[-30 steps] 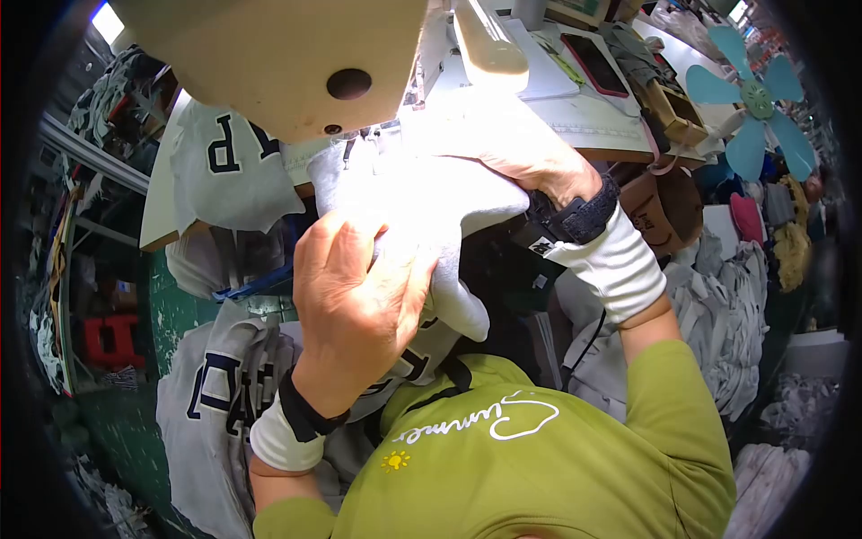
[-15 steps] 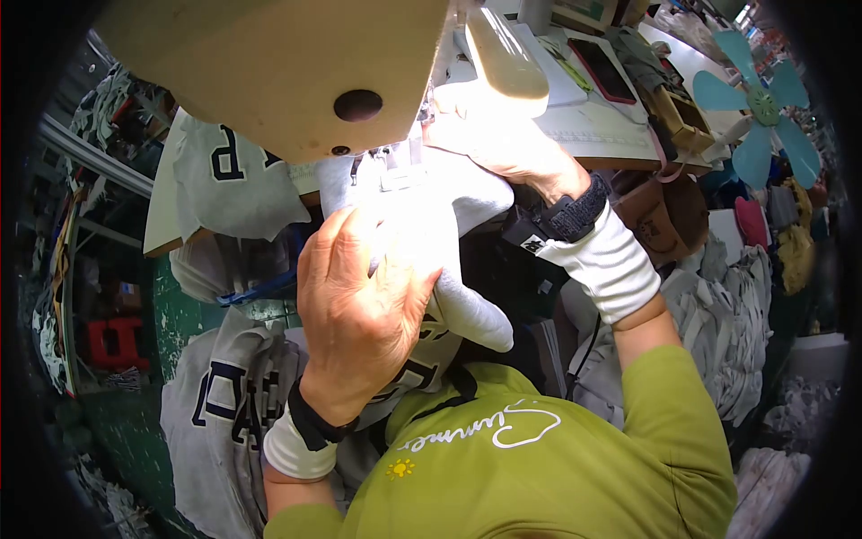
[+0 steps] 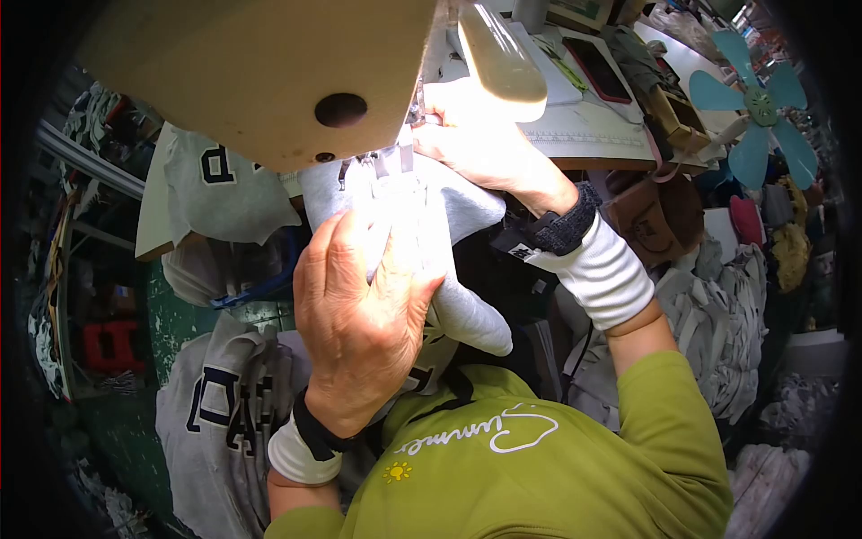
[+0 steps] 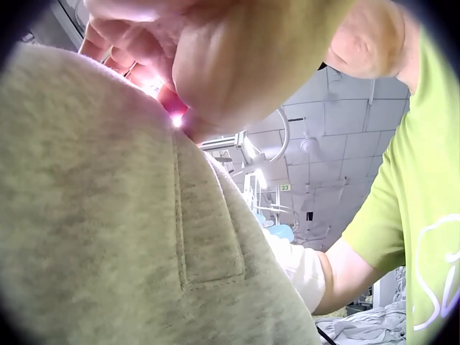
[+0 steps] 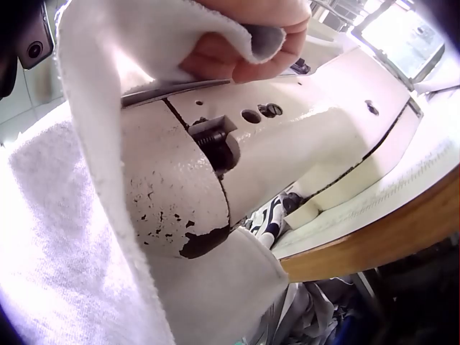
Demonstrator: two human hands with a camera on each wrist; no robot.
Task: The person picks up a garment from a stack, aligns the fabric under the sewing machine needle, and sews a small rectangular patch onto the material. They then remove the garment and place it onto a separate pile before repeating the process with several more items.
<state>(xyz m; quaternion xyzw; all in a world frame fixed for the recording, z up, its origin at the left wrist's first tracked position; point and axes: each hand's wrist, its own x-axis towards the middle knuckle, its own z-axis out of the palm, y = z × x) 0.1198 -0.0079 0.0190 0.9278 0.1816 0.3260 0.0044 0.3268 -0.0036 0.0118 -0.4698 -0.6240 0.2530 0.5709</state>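
Under the machine head (image 3: pixel 269 72) lies a light grey fabric piece (image 3: pixel 471 319), glaring white near the needle. The left hand (image 3: pixel 359 319) is on its near part, thumb and fingers bent; in the left wrist view, this hand (image 4: pixel 230 61) pinches the edge of the fabric (image 4: pixel 108 201), which has a stitched rectangular strip. Beside the needle, on its right, is the right hand (image 3: pixel 494 148). In the right wrist view, the right hand (image 5: pixel 251 36) pinches a curled fabric edge (image 5: pixel 93 108) just above the machine's white bed (image 5: pixel 309 136).
Grey pieces with dark letters lie on the table's left (image 3: pixel 224 193) and hang lower left (image 3: pixel 211 395). A phone (image 3: pixel 595 69), a wooden box (image 3: pixel 678 117) and a blue fan (image 3: pixel 760 106) are at the upper right. Grey cloth (image 3: pixel 718 314) is heaped at the right.
The right hand has moved slightly left beside the needle, its bent fingers showing more plainly. The left hand stays on the fabric, nearly unmoved. The lower fabric flap has swung a little right.
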